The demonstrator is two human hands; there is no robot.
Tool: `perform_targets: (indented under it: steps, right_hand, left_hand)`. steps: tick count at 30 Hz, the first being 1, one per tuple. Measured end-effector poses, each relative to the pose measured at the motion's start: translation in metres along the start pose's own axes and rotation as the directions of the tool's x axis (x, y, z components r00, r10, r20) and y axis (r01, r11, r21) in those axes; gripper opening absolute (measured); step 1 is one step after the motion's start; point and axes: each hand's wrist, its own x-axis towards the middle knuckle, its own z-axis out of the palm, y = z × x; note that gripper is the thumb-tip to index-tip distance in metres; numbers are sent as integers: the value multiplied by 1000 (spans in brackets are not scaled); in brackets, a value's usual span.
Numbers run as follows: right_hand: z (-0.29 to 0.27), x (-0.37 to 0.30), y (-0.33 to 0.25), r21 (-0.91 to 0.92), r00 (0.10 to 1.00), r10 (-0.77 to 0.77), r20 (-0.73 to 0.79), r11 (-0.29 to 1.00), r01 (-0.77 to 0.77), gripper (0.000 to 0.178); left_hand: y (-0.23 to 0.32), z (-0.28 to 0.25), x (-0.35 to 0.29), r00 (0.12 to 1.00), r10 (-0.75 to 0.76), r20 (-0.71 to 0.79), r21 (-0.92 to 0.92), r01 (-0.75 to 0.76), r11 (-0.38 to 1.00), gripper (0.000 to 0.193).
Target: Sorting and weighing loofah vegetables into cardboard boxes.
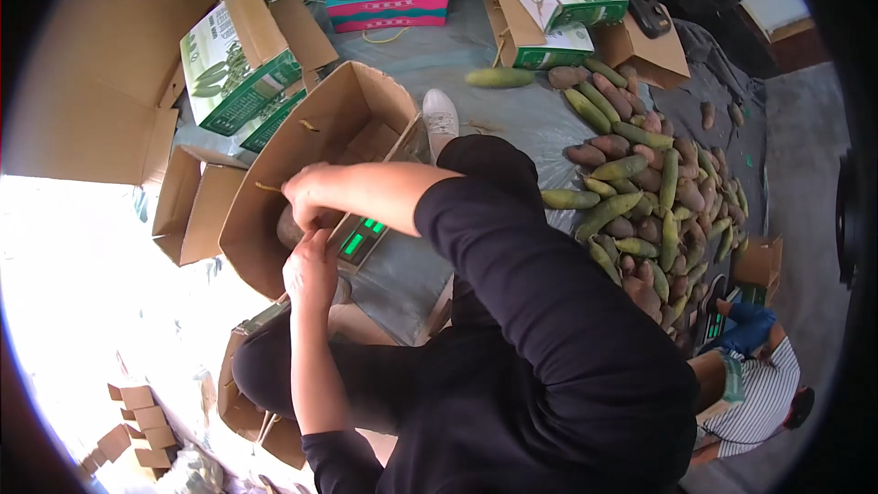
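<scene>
A large open cardboard box [265,160] stands in front of me at the left, a brown root vegetable [289,229] inside it. My right hand [313,192] reaches over the box with curled fingers, right beside that root. Just below it, my left hand [311,267] has its fingers drawn together at the box's near side, almost touching the right hand. What either hand grips is hidden by the fingers. Against the box's right side sits a scale [363,240] with a lit green display.
To the right lies a heap of long green radishes [611,212] and reddish-brown roots [644,297]. Printed green-and-white cartons [219,69] and pink-and-blue boxes [389,7] stand at the back. A co-worker [750,393] bends at the lower right. Plastic sheeting [398,297] covers the floor.
</scene>
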Motion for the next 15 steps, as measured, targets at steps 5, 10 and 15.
perform_targets:
  steps: [5,10,15]
  right_hand:
    - [26,18,9,-106,1000,-10,7,994,11,50]
    - [-18,-2,32,-38,886,-326,-329,942,333,44]
    - [-88,-102,81,234,759,-332,-561,815,530,51]
  left_hand:
    - [8,-1,1,1000,20,9,-25,-19,999,20]
    - [12,0,4,1000,-2,17,-5,2,1000,19]
    - [1,0,-2,1000,-1,-13,10,1,1000,22]
